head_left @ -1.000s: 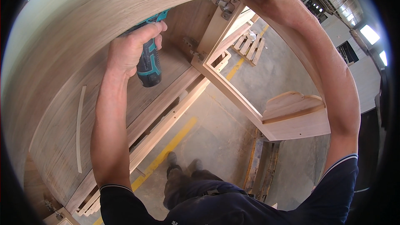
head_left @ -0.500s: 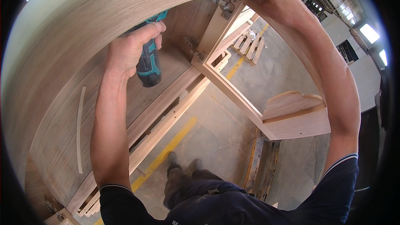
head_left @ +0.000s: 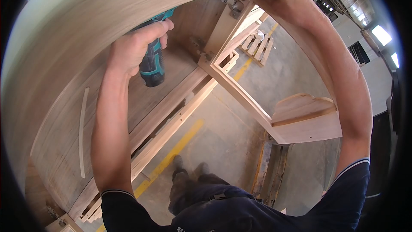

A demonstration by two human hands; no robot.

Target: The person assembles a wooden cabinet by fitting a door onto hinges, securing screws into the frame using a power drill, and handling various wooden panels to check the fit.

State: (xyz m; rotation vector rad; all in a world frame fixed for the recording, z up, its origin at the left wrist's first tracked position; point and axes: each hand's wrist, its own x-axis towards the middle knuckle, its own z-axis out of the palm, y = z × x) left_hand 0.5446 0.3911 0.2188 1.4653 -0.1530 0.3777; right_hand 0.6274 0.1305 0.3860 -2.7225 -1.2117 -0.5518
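"where have we got the cordless drill (head_left: 152,66)?"

"inside the wooden cabinet, above its broad interior board (head_left: 60,154). the battery end hangs toward us, while the head goes up behind the overhanging wood panel (head_left: 128,8), so we can't see the chuck or what it meets."

"and how are we holding it?"

"our left hand (head_left: 137,45) is wrapped snugly round the grip. we probably bring it in from below because that panel's edge blocks a straighter way."

"what about our right hand (head_left: 274,0)?"

"it's raised to the far end of the same panel, close to the upper cup hinge (head_left: 235,6). its fingers are mostly hidden, so we can't tell whether they pinch the edge or just lie against it. we'd guess it steadies the wood, since the drill takes only one hand."

"why does the frame rail (head_left: 244,102) jut out over the floor?"

"it meets the cabinet by the lower cup hinge (head_left: 207,57), so we take it for part of a door swung wide, perhaps to give our arms room. the scalloped board (head_left: 300,108) stands at its outer end."

"and the thin wooden strip (head_left: 81,133)?"

"loose on the interior board, left of our left forearm, well apart from the drill."
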